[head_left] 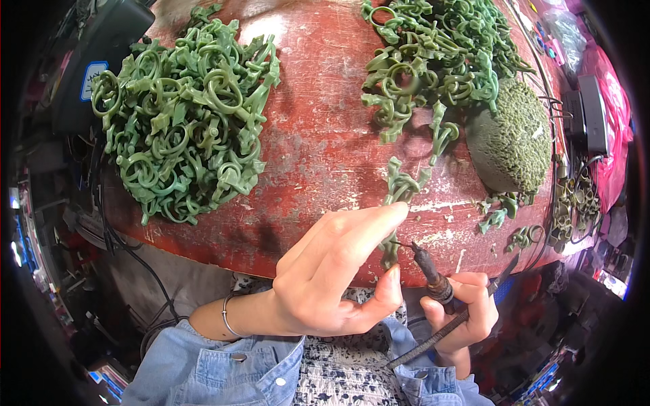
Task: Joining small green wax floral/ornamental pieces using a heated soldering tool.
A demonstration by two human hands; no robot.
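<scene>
Nearer us than the domed green block (511, 139), we seem to be tooling a green piece (401, 183), left hand (332, 264) curled at it, pinch unclear, right hand (470, 308) gripping a pen-like tool (426, 262), steady aim needed next.

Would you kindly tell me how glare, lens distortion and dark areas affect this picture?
In the head view, white glare washes out part of the red table near the top, by the left green pile; in the head view, the fisheye lens bows the table's near edge and leaves the corners black; in the head view, the left hand looks brightly lit, while the surroundings toward the rim are dim.
</scene>
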